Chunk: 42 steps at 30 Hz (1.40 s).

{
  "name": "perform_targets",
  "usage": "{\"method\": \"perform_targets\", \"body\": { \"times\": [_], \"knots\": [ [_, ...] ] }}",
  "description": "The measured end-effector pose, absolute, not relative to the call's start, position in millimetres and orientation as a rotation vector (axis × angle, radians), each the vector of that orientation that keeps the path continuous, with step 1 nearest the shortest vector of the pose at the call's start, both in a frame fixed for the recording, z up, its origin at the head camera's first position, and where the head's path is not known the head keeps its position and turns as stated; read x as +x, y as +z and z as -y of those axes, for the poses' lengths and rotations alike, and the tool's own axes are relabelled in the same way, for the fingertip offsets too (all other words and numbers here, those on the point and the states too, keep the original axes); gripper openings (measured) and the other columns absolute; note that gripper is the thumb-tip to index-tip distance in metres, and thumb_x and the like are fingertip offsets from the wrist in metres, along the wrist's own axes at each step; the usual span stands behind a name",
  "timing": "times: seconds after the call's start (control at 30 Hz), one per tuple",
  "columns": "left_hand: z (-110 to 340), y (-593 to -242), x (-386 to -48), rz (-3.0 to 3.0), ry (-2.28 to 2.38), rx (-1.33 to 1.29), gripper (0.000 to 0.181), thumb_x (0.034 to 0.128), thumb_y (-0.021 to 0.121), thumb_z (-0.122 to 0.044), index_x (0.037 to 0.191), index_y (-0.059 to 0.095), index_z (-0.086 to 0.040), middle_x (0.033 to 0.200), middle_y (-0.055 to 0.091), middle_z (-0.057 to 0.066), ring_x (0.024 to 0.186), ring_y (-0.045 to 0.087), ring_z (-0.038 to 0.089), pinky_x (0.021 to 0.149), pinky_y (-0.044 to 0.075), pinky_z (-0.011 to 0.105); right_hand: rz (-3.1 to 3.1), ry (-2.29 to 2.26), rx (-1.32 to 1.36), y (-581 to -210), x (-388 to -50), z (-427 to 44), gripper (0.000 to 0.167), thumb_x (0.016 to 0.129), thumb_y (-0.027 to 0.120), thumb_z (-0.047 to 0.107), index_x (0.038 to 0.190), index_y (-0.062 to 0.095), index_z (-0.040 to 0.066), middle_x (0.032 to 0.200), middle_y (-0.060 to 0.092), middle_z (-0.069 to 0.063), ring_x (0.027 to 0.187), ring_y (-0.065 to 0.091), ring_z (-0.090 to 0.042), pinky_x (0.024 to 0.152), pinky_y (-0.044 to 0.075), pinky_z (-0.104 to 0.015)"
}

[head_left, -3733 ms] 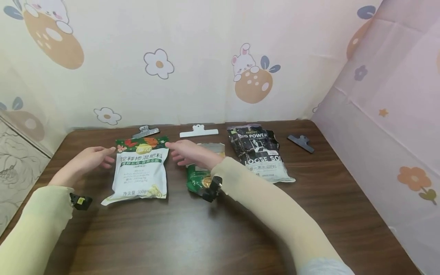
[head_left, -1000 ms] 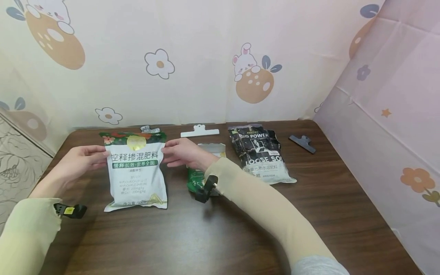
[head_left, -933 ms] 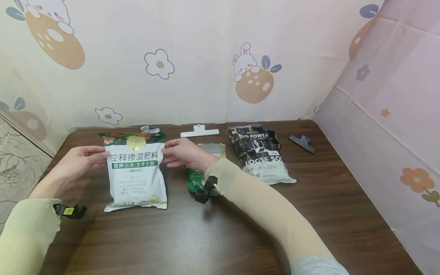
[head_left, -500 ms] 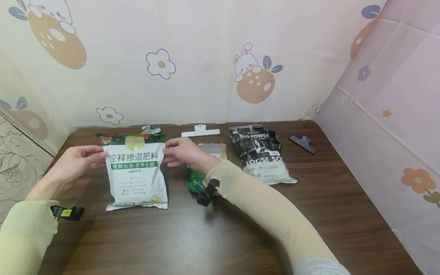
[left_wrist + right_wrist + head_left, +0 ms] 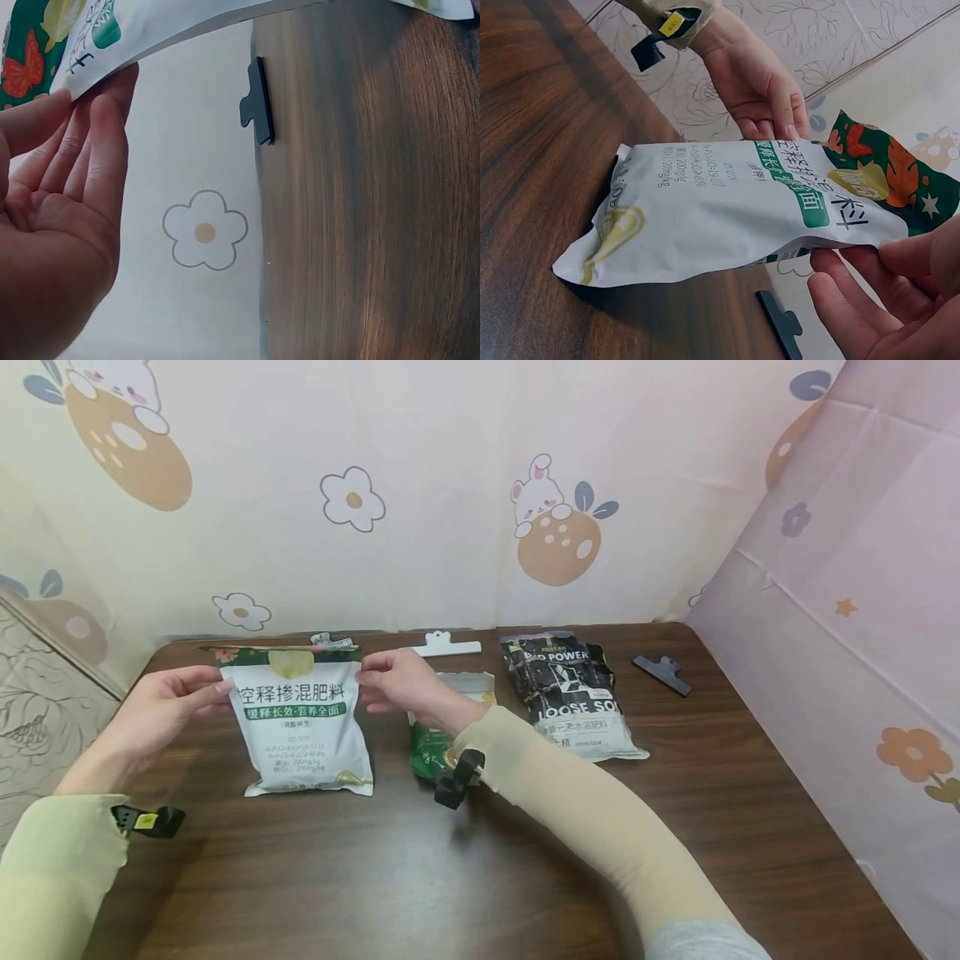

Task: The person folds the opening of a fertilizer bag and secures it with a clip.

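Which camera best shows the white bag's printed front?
Head view: the white bag faces it, print upright. The right wrist view shows it larger but sideways; the left wrist view catches only part.

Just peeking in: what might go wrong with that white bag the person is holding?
First, the left hand and right hand pinch the white bag only at its side edges, toward the top, so it might slip. Second, in the head view the wrist camera overlaps the green bag, so lowering that arm could nudge it. Third, a clip lies behind the white bag and might get knocked.
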<state>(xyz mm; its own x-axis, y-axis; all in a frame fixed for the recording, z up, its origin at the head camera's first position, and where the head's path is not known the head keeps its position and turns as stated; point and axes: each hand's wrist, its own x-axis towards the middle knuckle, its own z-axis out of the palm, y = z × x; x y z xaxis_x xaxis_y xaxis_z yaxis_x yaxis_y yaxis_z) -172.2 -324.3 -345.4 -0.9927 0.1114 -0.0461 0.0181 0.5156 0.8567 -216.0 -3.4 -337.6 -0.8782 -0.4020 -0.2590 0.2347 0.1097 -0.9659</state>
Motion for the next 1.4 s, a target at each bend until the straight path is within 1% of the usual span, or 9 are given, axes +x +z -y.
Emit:
{"method": "perform_targets", "body": {
  "times": [0.17, 0.27, 0.4, 0.63, 0.8, 0.9, 1.07, 1.27, 1.4],
  "knots": [
    [324.7, -343.9, -171.7, -2.667, 1.541, 0.143, 0.035, 0.1009, 0.061, -0.026, 0.125, 0.060, -0.001, 0.099, 0.071, -0.018, 0.088, 0.070, 0.006, 0.074, 0.051, 0.017, -1.953, -1.823, -0.184, -332.1, -215.3, 2.7, 0.024, 0.097, 0.064, 0.004, 0.120, 0.068, 0.000, 0.102, 0.069, -0.008, 0.083, 0.070, -0.022, 0.071, 0.059, -0.035],
    [325.4, -343.6, -171.0, -2.689, 1.562, 0.161, 0.023, 0.1008, 0.062, -0.023, 0.121, 0.063, -0.010, 0.099, 0.070, -0.020, 0.086, 0.069, 0.003, 0.073, 0.051, 0.016, -1.959, -1.821, -0.204, -330.3, -214.9, 3.0, 0.024, 0.097, 0.063, 0.003, 0.121, 0.068, 0.000, 0.103, 0.070, -0.009, 0.086, 0.071, -0.021, 0.074, 0.058, -0.037],
    [325.9, -343.8, -169.8, -2.727, 1.597, 0.168, 0.017, 0.1001, 0.063, -0.019, 0.117, 0.066, -0.017, 0.098, 0.069, -0.023, 0.083, 0.067, 0.001, 0.072, 0.050, 0.015, -1.959, -1.827, -0.234, -328.2, -214.1, 3.6, 0.026, 0.098, 0.062, 0.002, 0.122, 0.068, -0.001, 0.106, 0.070, -0.008, 0.092, 0.070, -0.019, 0.074, 0.058, -0.037],
    [323.9, -343.2, -167.4, -2.757, 1.678, 0.173, 0.017, 0.0986, 0.064, -0.014, 0.114, 0.071, -0.016, 0.098, 0.070, -0.021, 0.079, 0.066, 0.003, 0.070, 0.050, 0.016, -1.970, -1.841, -0.263, -322.6, -211.9, 3.9, 0.019, 0.098, 0.061, 0.001, 0.114, 0.071, -0.001, 0.102, 0.070, -0.007, 0.090, 0.069, -0.017, 0.083, 0.056, -0.047],
    [324.3, -342.9, -165.6, -2.766, 1.714, 0.211, 0.018, 0.0982, 0.064, -0.010, 0.114, 0.073, -0.013, 0.097, 0.070, -0.019, 0.078, 0.066, 0.002, 0.069, 0.050, 0.015, -1.998, -1.862, -0.275, -319.6, -210.9, 4.4, 0.014, 0.098, 0.059, -0.001, 0.099, 0.072, -0.001, 0.098, 0.070, -0.005, 0.086, 0.068, -0.016, 0.077, 0.058, -0.040],
    [324.9, -342.6, -164.4, -2.763, 1.726, 0.225, 0.020, 0.0980, 0.063, -0.008, 0.115, 0.073, -0.012, 0.098, 0.070, -0.019, 0.080, 0.066, 0.001, 0.070, 0.050, 0.014, -2.036, -1.868, -0.300, -318.4, -210.5, 4.3, 0.015, 0.097, 0.058, -0.003, 0.096, 0.073, -0.001, 0.097, 0.070, -0.005, 0.086, 0.067, -0.014, 0.077, 0.058, -0.038],
    [323.5, -342.8, -164.3, -2.798, 1.702, 0.212, 0.021, 0.0984, 0.063, -0.010, 0.117, 0.073, -0.008, 0.099, 0.070, -0.021, 0.080, 0.064, 0.002, 0.071, 0.048, 0.014, -2.042, -1.886, -0.298, -318.5, -211.2, 3.0, 0.017, 0.098, 0.057, -0.003, 0.101, 0.073, -0.001, 0.099, 0.070, -0.006, 0.087, 0.068, -0.015, 0.083, 0.056, -0.041],
    [326.2, -346.5, -164.9, -2.821, 1.624, 0.213, 0.019, 0.1000, 0.062, -0.015, 0.116, 0.073, -0.011, 0.096, 0.069, -0.025, 0.082, 0.064, 0.000, 0.073, 0.045, 0.013, -2.071, -1.834, -0.305, -320.1, -211.2, 1.6, 0.019, 0.098, 0.060, 0.001, 0.111, 0.073, 0.001, 0.107, 0.071, -0.006, 0.096, 0.069, -0.015, 0.091, 0.053, -0.040],
    [329.2, -350.9, -164.7, -2.802, 1.632, 0.224, 0.018, 0.1013, 0.060, -0.015, 0.115, 0.071, -0.016, 0.100, 0.068, -0.026, 0.085, 0.064, -0.002, 0.073, 0.048, 0.013, -2.108, -1.783, -0.344, -321.0, -210.3, 1.8, 0.022, 0.098, 0.063, 0.006, 0.118, 0.071, 0.002, 0.108, 0.072, -0.005, 0.098, 0.068, -0.012, 0.094, 0.051, -0.039]
  ]
}}
